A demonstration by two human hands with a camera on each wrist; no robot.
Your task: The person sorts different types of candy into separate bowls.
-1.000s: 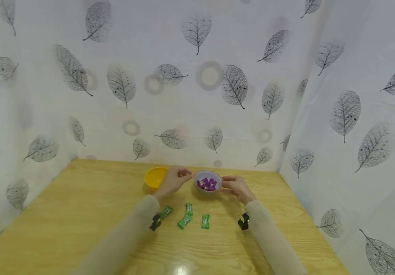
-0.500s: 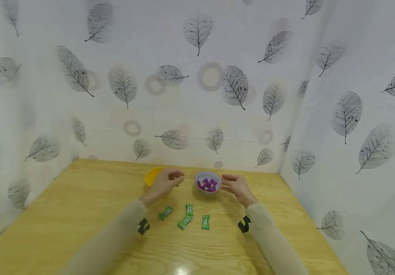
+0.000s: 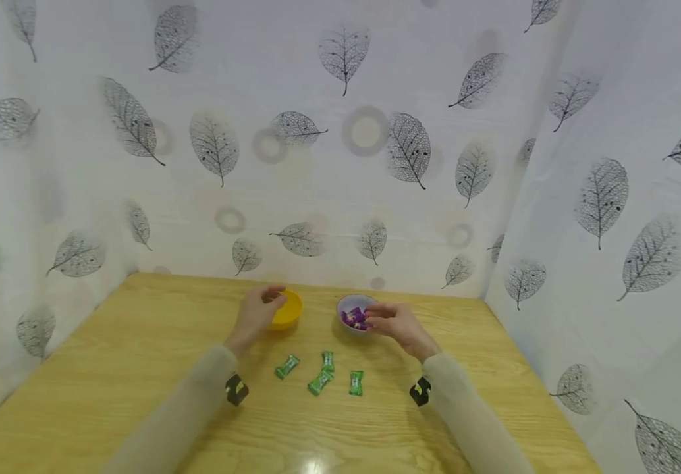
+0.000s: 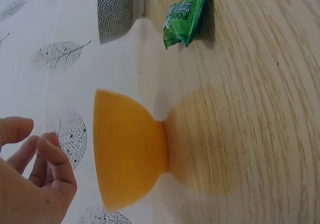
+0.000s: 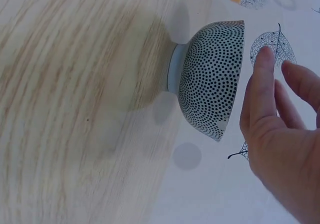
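In the head view my left hand (image 3: 253, 316) hovers over the left side of a yellow bowl (image 3: 291, 311), its fingers loosely bent. The left wrist view shows thumb and fingers above the bowl's rim, with nothing held. My right hand (image 3: 401, 328) reaches over the right rim of a small bowl, white with dark dots outside (image 5: 212, 76). Several purple-wrapped candies (image 3: 354, 318) lie in that bowl, partly hidden by the fingers. Seen from the right wrist, the fingers are extended above the rim and hold nothing visible.
Several green-wrapped candies (image 3: 320, 382) lie on the wooden table (image 3: 340, 434) in front of the bowls, between the forearms. A leaf-patterned curtain (image 3: 328, 191) stands behind the table and along its sides.
My left hand has moved left from between the bowls, across the yellow bowl to its left side. My right hand has shifted left from beside the dotted bowl to over its rim.
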